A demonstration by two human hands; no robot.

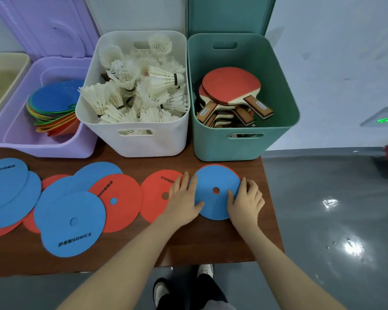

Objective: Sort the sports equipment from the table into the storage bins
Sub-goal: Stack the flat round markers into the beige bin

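1. Brown desk (pixel 211 247), seen from above, with three storage bins in a row along its far edge.
2. Lilac bin (pixel 11 130) toward the far left, holding a tilted stack of coloured discs (pixel 54 108), blue on top.
3. White bin (pixel 148 142) in the middle, heaped with white feather shuttlecocks (pixel 141 90).
4. Teal bin (pixel 276 135) at the far right corner, holding table tennis paddles (pixel 231 86), red faces up, handles pointing toward the near edge.
5. Edge of a cream bin (pixel 0 81) visible at the far left, partly cut off.
6. Blue disc (pixel 213 204) lying flat near the right edge, just in front of the teal bin, on top of a red disc whose rim shows along its far edge.
7. Left hand (pixel 184 198) flat on the left part of the blue disc, fingers straight and spread, also covering part of the red disc (pixel 155 198) beside it.
8. Right hand (pixel 246 198) at the right rim of the blue disc, fingers curled over the edge and thumb on its top face, pinching it.
9. More blue and red discs (pixel 70 220) overlapping across the middle and left of the desk, some printed with black lettering.
10. Grey floor (pixel 323 220) beyond the right edge; shoes (pixel 161 291) below the near edge.
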